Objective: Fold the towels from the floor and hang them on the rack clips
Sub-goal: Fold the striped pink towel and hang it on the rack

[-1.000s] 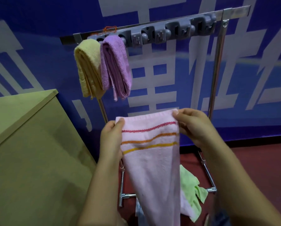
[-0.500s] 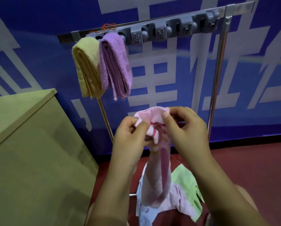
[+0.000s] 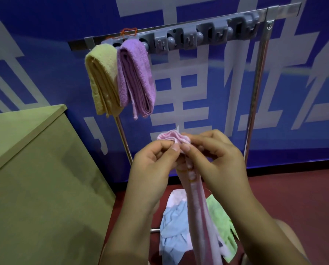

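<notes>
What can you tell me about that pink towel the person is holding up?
The pink towel looks like soft terry cloth, pale pink, with a bit of yellow-orange stripe showing just below the hands. Its top edge is gathered into a ruffled bunch, pinched between the left hand and the right hand in front of the rack. The rest hangs down as a narrow folded strip toward the towels heaped on the floor.
</notes>
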